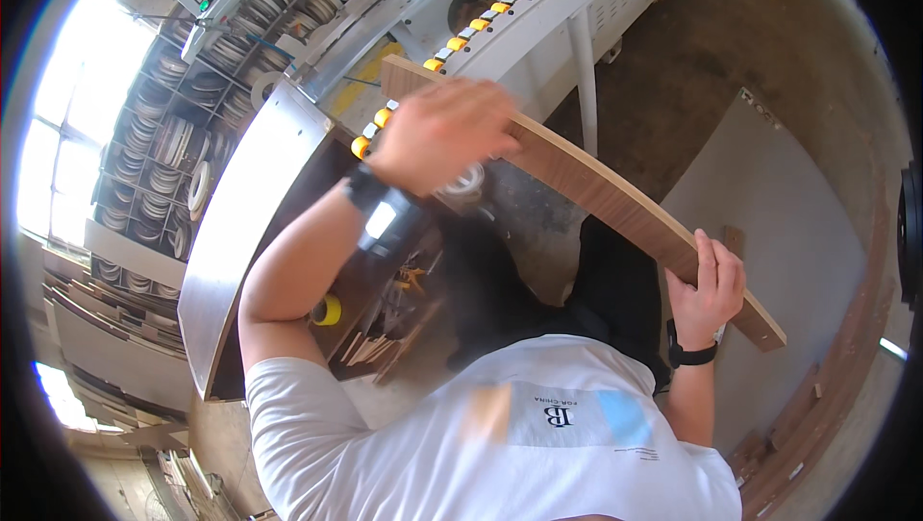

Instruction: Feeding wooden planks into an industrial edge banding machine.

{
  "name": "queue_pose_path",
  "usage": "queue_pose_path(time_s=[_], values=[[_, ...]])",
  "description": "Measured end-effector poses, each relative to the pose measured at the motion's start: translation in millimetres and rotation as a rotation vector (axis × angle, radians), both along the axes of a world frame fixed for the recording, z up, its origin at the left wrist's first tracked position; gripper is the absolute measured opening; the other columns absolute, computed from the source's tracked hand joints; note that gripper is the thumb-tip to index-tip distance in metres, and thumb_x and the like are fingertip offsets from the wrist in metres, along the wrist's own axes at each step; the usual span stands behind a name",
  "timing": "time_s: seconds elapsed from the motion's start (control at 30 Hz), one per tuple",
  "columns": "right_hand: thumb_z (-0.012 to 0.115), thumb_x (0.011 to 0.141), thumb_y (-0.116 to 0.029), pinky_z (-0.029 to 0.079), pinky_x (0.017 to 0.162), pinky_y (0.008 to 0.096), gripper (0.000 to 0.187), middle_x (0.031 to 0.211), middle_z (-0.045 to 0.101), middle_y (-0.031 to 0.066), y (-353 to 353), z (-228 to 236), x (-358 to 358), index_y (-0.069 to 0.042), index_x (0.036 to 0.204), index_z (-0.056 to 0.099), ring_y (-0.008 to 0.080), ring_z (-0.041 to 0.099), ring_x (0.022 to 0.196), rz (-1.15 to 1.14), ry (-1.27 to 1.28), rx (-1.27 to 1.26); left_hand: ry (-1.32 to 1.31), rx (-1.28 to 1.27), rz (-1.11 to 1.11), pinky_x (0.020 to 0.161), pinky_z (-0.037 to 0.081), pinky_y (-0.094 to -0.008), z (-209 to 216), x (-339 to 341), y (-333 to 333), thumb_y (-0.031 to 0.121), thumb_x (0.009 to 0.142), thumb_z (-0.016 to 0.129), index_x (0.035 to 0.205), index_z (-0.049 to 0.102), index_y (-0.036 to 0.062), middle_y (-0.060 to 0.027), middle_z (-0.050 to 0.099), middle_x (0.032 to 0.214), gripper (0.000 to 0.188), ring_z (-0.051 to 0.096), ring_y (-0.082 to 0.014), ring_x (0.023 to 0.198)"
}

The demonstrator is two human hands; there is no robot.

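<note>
A long, narrow wood-grain board (586, 180) slants across in front of me, its paler long edge facing up. Around its right part, near the end, my right hand (710, 288) is closed, thumb on the near side. My left hand (444, 132) lies over the board toward its left end; motion smears its fingers, so their grip on the board cannot be made out. The board's left end is beside a row of yellow rollers (458, 43) on a light grey machine (538, 50).
A metal-topped bench (260, 165) stands at my left, with a yellow tape roll (327, 310) and wood offcuts (370, 348) beneath. Racks of edging coils (159, 175) line the far left. A large grey panel (779, 204) is on the right, with brown boards (817, 406) near it.
</note>
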State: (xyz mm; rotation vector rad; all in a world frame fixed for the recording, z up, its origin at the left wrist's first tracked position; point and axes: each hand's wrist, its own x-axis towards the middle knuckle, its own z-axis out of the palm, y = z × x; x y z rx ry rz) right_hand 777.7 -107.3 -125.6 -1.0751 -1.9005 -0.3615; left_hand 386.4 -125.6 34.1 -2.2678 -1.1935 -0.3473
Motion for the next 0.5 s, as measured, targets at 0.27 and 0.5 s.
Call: queue_pose_path(time_s=[0.27, 0.5], values=[[0.095, 0.058, -0.006, 0.056, 0.084, 0.0408, 0.069, 0.112, 0.069, 0.0011, 7, 3, -8, -0.016, 0.124, 0.077, 0.026, 0.067, 0.096, 0.01, 0.011, 0.034, 0.057, 0.124, 0.269, 0.108, 0.057, -0.0407, 5, -29, -17, 0.033, 0.085, 0.087, 0.121, 0.075, 0.006, -0.0088, 0.076, 0.13, 0.046, 0.072, -0.0272, 0.124], [0.094, 0.058, -0.004, 0.056, 0.085, 0.0417, 0.069, 0.112, 0.069, 0.0016, 2, -3, -6, -0.015, 0.124, 0.077, 0.0267, 0.067, 0.097, 0.004, 0.002, -0.001, -0.17, -0.134, -0.112, 0.11, 0.057, -0.0435, -5, 33, -19, 0.026, 0.086, 0.085, 0.119, 0.075, 0.0052, -0.009, 0.075, 0.129, 0.041, 0.069, -0.0274, 0.129]])
